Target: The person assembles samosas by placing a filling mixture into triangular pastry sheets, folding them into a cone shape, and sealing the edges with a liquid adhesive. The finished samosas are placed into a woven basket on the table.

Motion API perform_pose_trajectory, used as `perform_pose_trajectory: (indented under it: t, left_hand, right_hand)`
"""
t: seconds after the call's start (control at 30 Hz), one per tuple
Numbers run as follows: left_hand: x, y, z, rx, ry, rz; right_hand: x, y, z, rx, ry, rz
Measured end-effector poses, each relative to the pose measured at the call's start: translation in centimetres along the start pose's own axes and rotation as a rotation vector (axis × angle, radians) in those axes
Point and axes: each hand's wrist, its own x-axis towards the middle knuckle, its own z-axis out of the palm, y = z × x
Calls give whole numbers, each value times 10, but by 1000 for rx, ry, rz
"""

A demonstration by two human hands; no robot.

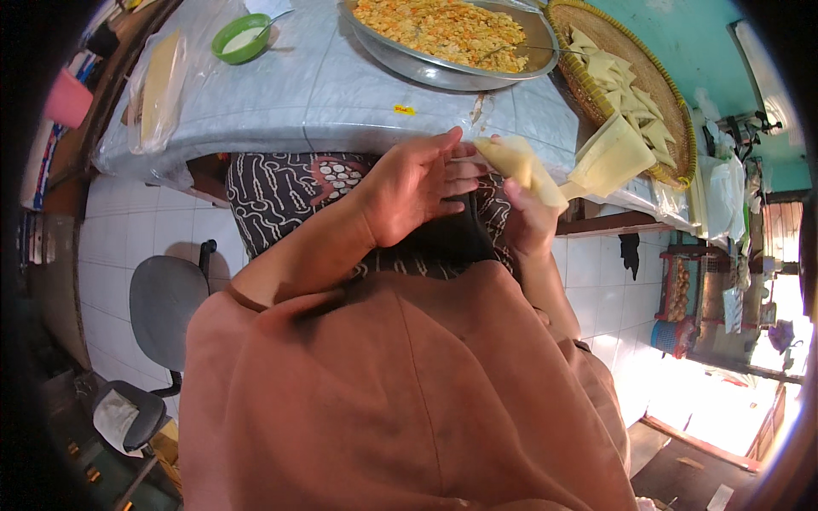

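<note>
My right hand (530, 223) grips a pale pastry wrapper (521, 170), folded over into a cone-like shape, just above my lap at the table's front edge. Facing it from the left is my left hand (413, 183), thumb up and fingers apart. Its fingertips come close to the wrapper; whether they touch it I cannot tell. To the right of the folded piece, flat pale pastry sheets (615, 157) lie at the table edge beside the round woven tray (575, 81). Several folded triangular pastries (626, 89) rest on that tray.
A large metal basin (400, 64) of orange-yellow chopped filling (443, 32) stands ahead on the plastic-covered table (281, 102). At the far left are a green bowl (241, 38) of white paste and wrapped pale sheets (160, 85). A grey chair (169, 311) stands at left.
</note>
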Motion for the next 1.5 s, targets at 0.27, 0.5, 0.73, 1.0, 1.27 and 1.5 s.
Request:
perform_pose_trajectory:
  t: [0.27, 0.5, 0.73, 1.0, 1.27, 1.5]
  left_hand:
    - [7, 6, -14, 182, -196, -66]
    - [-15, 9, 16, 558, -161, 113]
    - [-26, 10, 27, 649, -261, 206]
    - [-27, 10, 32, 598, -245, 166]
    - [-17, 8, 31, 631, -129, 165]
    - [-1, 8, 15, 539, -57, 141]
  right_hand:
    - [4, 8, -16, 716, -268, 583]
    - [-10, -4, 0, 449, -328, 457]
    - [-17, -21, 0, 327, -294, 357]
    - [-16, -40, -2, 272, -404, 472]
    - [-9, -28, -13, 227, -521, 359]
    - [-4, -25, -18, 104, -548, 289]
